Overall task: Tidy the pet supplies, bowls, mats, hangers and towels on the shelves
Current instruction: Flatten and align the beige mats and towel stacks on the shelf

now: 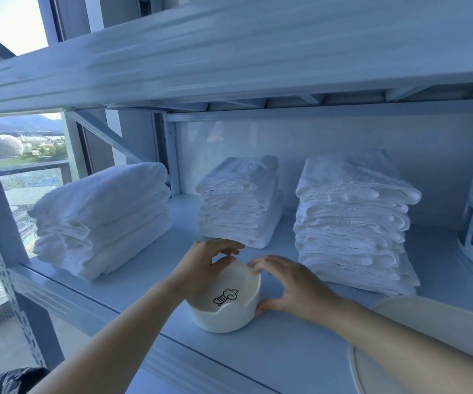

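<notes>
Cupping the white pet bowl [225, 304] between 2 hands at the shelf [133, 282] front: left hand [204, 265] fingers spread over the far rim, right hand [292, 285] seemingly touching its right side, equally near, before 3 towel stacks [241, 200].

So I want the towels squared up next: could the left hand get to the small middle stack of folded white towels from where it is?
Probably yes. The left hand rests on the cream pet bowl, and the middle towel stack sits just behind, nothing between them.
</notes>
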